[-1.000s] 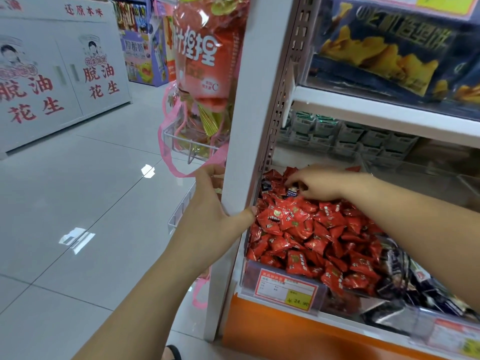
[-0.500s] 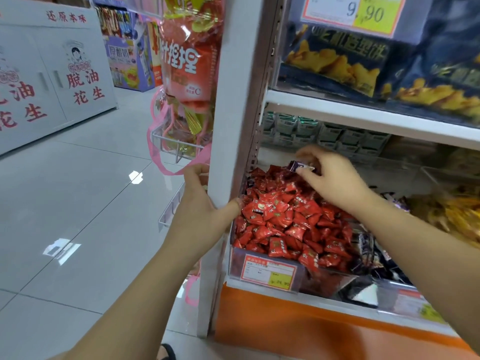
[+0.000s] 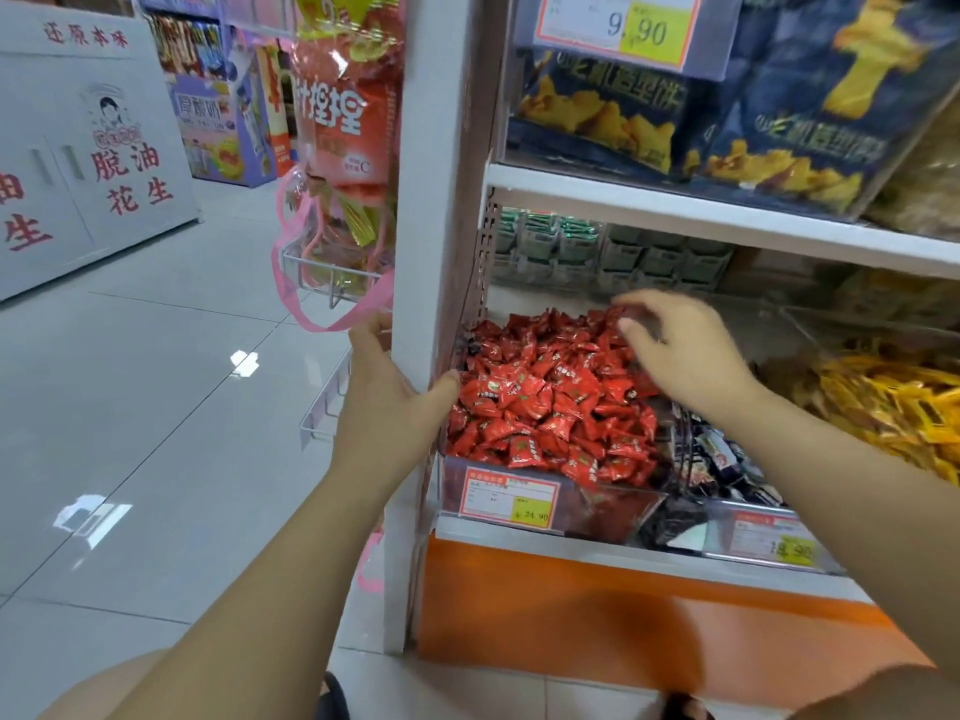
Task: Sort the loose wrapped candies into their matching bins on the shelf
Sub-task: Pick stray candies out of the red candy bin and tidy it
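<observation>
Presently, right hand (image 3: 685, 350): fingers spread, empty, over red candies (image 3: 550, 402); may knock some into dark-candy bin (image 3: 727, 459)
Left hand (image 3: 387, 402): clamped on shelf post (image 3: 441, 200)

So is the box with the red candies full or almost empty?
Full. The red candies are heaped above the clear bin front, hiding its bottom.

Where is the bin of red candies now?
The bin of red candies sits lower centre, between the white shelf post and the dark candies.
</observation>
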Tool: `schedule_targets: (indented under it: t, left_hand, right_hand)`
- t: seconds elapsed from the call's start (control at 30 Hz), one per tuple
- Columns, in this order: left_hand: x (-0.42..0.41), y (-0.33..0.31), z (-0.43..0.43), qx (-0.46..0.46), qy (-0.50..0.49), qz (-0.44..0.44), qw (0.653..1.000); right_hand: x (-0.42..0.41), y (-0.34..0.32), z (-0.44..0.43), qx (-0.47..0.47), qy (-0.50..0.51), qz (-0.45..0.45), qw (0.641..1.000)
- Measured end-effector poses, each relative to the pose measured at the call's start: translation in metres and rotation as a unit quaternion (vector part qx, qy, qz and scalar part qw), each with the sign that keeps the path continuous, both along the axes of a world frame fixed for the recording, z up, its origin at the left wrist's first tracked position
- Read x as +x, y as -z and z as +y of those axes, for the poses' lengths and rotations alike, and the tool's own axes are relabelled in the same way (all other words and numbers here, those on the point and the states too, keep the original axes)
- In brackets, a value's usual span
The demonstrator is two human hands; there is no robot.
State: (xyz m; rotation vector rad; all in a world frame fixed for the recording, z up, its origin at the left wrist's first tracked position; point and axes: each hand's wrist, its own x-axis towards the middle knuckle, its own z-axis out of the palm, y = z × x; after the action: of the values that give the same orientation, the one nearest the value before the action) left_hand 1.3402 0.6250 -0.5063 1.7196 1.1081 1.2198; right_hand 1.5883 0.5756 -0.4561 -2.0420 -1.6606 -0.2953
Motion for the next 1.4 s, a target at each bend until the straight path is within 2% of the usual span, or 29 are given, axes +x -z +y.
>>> schedule_targets:
  t: [0.13, 0.3, 0.43, 0.63, 0.87, 1.03, 1.13, 1.27, 1.33, 1.4]
  left_hand:
    - [0.003, 0.003, 0.005, 0.009, -0.015, -0.005, 1.0]
    - [0.003, 0.007, 0.01, 0.018, -0.018, 0.003, 1.0]
    - [0.001, 0.008, 0.013, 0.022, -0.012, 0.02, 0.999]
    - [0.0, 0.006, 0.012, 0.008, -0.011, 0.023, 1.0]
    - [0.0, 0.007, 0.012, 0.008, 0.0, 0.022, 1.0]
    - [-0.003, 0.009, 0.014, 0.008, 0.011, 0.029, 0.999]
    - [-0.003, 0.009, 0.015, 0.014, 0.012, 0.036, 0.999]
    - [-0.003, 0.008, 0.015, 0.023, 0.013, 0.041, 0.999]
    - [-0.004, 0.007, 0.015, 0.022, 0.012, 0.038, 0.999]
    - [-0.004, 0.007, 0.015, 0.025, 0.011, 0.036, 0.999]
  right_hand:
    - [-0.042, 0.006, 0.054, -0.118, -0.125, 0.01, 0.985]
    - [-0.066, 0.015, 0.101, -0.293, -0.172, -0.001, 0.94]
    - [-0.065, 0.021, 0.105, -0.404, -0.185, -0.087, 0.892]
    - [-0.036, 0.017, 0.08, -0.427, -0.179, -0.188, 0.866]
    - [-0.021, 0.006, 0.07, -0.461, -0.154, -0.211, 0.848]
    - [-0.003, 0.011, 0.087, -0.445, -0.114, -0.243, 0.854]
    - [-0.001, 0.01, 0.092, -0.409, -0.124, -0.213, 0.879]
    - [-0.019, 0.001, 0.092, -0.287, -0.203, -0.128, 0.927]
    - [-0.038, 0.003, 0.093, -0.249, -0.26, -0.101, 0.927]
    - [-0.055, 0.011, 0.093, -0.273, -0.312, -0.086, 0.906]
